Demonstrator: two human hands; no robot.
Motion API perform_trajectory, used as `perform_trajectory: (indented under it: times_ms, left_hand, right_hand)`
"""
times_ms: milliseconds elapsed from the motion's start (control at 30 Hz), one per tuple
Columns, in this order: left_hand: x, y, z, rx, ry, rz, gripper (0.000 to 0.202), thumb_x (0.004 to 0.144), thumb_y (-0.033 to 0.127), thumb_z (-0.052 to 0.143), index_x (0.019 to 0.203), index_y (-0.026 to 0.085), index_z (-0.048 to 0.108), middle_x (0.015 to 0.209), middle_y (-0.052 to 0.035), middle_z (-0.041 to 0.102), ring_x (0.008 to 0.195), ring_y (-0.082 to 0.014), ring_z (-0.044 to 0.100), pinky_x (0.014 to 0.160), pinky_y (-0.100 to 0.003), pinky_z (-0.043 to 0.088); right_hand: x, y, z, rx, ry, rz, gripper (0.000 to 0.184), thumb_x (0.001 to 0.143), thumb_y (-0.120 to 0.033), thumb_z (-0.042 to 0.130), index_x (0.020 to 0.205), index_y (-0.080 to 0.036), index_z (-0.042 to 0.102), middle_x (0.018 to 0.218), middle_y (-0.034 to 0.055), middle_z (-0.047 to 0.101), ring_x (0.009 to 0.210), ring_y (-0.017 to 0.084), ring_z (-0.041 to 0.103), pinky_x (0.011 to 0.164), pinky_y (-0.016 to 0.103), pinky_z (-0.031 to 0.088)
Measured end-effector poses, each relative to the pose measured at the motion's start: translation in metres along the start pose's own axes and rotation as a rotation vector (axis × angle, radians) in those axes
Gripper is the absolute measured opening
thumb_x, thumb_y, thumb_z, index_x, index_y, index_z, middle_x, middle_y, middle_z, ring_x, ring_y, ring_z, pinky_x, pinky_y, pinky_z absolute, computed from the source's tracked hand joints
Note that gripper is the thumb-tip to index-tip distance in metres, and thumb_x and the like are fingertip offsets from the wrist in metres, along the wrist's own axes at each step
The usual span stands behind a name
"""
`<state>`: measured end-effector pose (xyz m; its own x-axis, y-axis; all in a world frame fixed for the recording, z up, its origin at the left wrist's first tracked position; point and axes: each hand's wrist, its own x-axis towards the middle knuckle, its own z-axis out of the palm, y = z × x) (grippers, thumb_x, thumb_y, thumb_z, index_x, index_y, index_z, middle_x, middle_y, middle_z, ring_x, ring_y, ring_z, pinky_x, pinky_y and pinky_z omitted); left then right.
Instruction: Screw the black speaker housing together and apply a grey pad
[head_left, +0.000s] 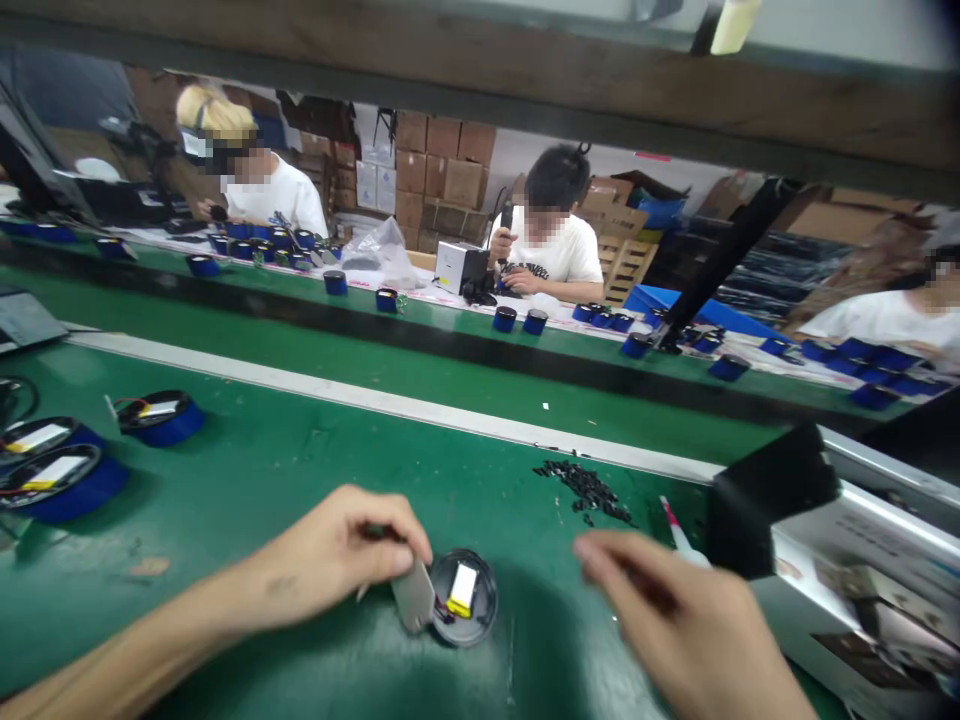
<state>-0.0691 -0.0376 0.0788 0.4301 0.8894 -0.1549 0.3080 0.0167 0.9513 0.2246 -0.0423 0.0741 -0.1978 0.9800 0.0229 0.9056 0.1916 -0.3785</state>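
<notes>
A thin grey plate (414, 598) with a rounded edge stands tilted in my left hand (360, 545), pinched between thumb and fingers. Right beside it on the green table sits a round black housing (487, 610). Inside the housing lies a small silver battery with yellow tape (463, 590), and dark wires run from it toward the plate. My right hand (667, 610) hovers to the right of the housing, slightly blurred, its fingertips drawn together; whatever they may hold cannot be made out. Beyond it lies a pile of small black pieces (589, 490).
Blue round units with batteries (169, 425) stand at the left. An open printed box (847, 580) and a white and red tube (679, 530) are at the right. Across a white strip (375, 405), several people sit at a bench with more blue units (504, 319).
</notes>
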Motion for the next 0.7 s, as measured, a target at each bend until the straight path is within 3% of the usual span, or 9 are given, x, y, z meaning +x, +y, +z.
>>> perform_trajectory:
  times_ms: [100,167,300,400,500,567,633,700]
  left_hand:
    - [0.023,0.014,-0.037,0.171,-0.097,0.084,0.019,0.084,0.030,0.057,0.083,0.017,0.070,0.081,-0.0028,0.066,0.072,-0.0137,0.056,0.066,-0.023,0.041]
    - [0.033,0.022,-0.048,0.227,-0.126,0.115,0.017,0.082,0.029,0.059,0.082,0.017,0.071,0.082,-0.0033,0.067,0.076,-0.0154,0.058,0.069,-0.024,0.042]
    - [0.036,0.018,-0.041,0.296,-0.080,0.139,0.020,0.082,0.024,0.057,0.092,0.019,0.073,0.089,-0.0034,0.070,0.081,-0.0163,0.060,0.073,-0.024,0.043]
    - [0.031,0.004,-0.032,0.311,0.024,0.093,0.028,0.086,0.023,0.049,0.104,0.017,0.070,0.093,-0.0041,0.071,0.081,-0.0160,0.062,0.071,-0.024,0.045]
    - [0.023,-0.005,-0.034,0.334,0.118,0.030,0.024,0.082,0.026,0.055,0.096,0.015,0.072,0.087,-0.0053,0.073,0.078,-0.0182,0.064,0.068,-0.025,0.045]
    - [0.014,-0.001,-0.036,0.350,0.196,0.009,0.024,0.077,0.028,0.063,0.094,0.015,0.073,0.087,-0.0066,0.073,0.080,-0.0210,0.064,0.069,-0.027,0.045]
    - [0.006,0.009,-0.036,0.350,0.293,0.009,0.033,0.079,0.035,0.064,0.104,0.016,0.071,0.091,-0.0074,0.072,0.080,-0.0213,0.064,0.069,-0.028,0.046]
    - [0.001,0.020,-0.032,0.241,0.276,0.033,0.040,0.083,0.044,0.059,0.111,0.017,0.068,0.089,-0.0062,0.071,0.072,-0.0181,0.064,0.062,-0.027,0.047]
  right_hand:
    - [0.048,0.026,-0.008,-0.243,-0.051,0.127,0.017,0.089,-0.024,0.059,0.103,-0.021,0.070,0.093,0.0054,0.071,0.086,0.025,0.067,0.077,0.040,0.053]
    - [0.066,0.032,-0.003,-0.313,-0.114,0.110,0.016,0.088,-0.017,0.061,0.102,-0.017,0.069,0.095,0.0063,0.069,0.090,0.024,0.065,0.081,0.042,0.052]
    - [0.074,0.037,0.012,-0.407,-0.162,0.073,0.010,0.092,-0.013,0.056,0.092,-0.015,0.066,0.084,0.0025,0.067,0.082,0.017,0.064,0.078,0.036,0.051]
    - [0.073,0.048,0.015,-0.392,-0.146,0.054,0.016,0.087,-0.008,0.053,0.083,-0.016,0.066,0.078,0.0054,0.067,0.077,0.022,0.065,0.068,0.036,0.050]
    - [0.070,0.050,0.012,-0.289,-0.078,0.008,0.019,0.084,-0.015,0.051,0.081,-0.020,0.068,0.081,0.0076,0.070,0.078,0.029,0.068,0.066,0.039,0.051]
    - [0.063,0.035,0.008,-0.162,-0.032,-0.058,0.020,0.087,-0.032,0.051,0.091,-0.024,0.069,0.090,0.0041,0.072,0.083,0.026,0.069,0.071,0.034,0.055]
    - [0.055,0.003,0.004,0.058,0.007,-0.189,0.029,0.089,-0.048,0.051,0.100,-0.026,0.066,0.094,-0.0002,0.071,0.079,0.018,0.070,0.068,0.023,0.058]
    - [0.048,-0.039,0.004,0.365,0.098,-0.421,0.022,0.088,-0.044,0.059,0.099,-0.025,0.063,0.087,-0.0024,0.071,0.067,0.013,0.068,0.059,0.017,0.056]
